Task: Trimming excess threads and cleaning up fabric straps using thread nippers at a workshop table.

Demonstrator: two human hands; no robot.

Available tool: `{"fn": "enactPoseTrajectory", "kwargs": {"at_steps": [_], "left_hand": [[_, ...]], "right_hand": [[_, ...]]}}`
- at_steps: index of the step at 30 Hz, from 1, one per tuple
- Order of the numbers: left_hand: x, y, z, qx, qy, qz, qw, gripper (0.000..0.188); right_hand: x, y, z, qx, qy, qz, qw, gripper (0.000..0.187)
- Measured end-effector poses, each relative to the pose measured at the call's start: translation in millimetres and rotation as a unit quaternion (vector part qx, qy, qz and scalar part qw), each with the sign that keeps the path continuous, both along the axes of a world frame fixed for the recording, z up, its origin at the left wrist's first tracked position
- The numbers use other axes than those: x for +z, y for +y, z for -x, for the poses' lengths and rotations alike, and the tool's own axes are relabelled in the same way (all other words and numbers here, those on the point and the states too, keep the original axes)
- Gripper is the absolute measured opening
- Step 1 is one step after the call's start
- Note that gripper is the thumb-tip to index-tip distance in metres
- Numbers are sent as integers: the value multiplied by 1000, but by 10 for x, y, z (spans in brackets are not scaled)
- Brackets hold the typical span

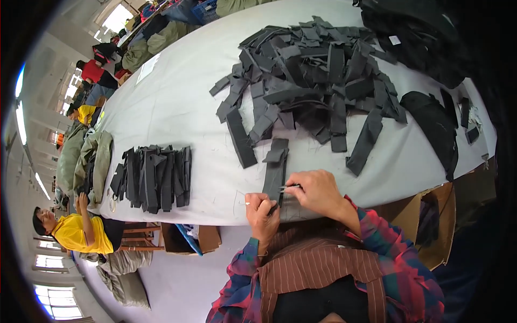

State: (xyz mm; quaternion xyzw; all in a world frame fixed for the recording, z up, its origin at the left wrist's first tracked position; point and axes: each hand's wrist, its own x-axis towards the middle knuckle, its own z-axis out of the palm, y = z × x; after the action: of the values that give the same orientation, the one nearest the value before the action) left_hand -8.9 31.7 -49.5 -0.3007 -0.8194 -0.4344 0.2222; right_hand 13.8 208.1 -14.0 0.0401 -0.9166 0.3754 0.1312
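Note:
At the table's near edge, my left hand (262,216) is closed on the near end of a dark grey fabric strip (274,173). The strip lies on the pale table covering, its far end folded over. In my closed right hand (320,195) is a small pair of thread snips (292,186), with the slim metal tips pointing left at the strip's edge. Whether the blades touch a thread is too small to tell. Beyond both hands spreads a loose heap of similar dark strips (293,94). Off to the left, more strips sit side by side in a neater stack (156,178).
Black fabric (414,40) and a curved dark piece (431,126) lie on the right. A cardboard box (446,220) stands below the table's right edge, another box (210,239) under the left part. One person in yellow (83,232) is at the far left, near green-grey bundles (97,156).

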Motion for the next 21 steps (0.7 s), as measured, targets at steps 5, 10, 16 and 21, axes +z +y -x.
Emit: {"fn": "enactPoseTrajectory", "kwargs": {"at_steps": [5, 10, 16, 21], "left_hand": [[-33, 57, -62, 8, 13, -6, 1000, 28], [4, 108, -104, -2, 13, -15, 1000, 27], [-31, 102, -20, 20, 65, -20, 997, 23], [3, 39, -50, 40, 51, -38, 997, 35]], "right_hand": [[12, 26, -80, 16, -33, 56, 998, 14], [23, 49, -147, 13, -24, 73, 997, 13], [3, 54, -98, 35, -23, 99, 994, 11], [-76, 83, -73, 84, 5, 256, 963, 15]]}}
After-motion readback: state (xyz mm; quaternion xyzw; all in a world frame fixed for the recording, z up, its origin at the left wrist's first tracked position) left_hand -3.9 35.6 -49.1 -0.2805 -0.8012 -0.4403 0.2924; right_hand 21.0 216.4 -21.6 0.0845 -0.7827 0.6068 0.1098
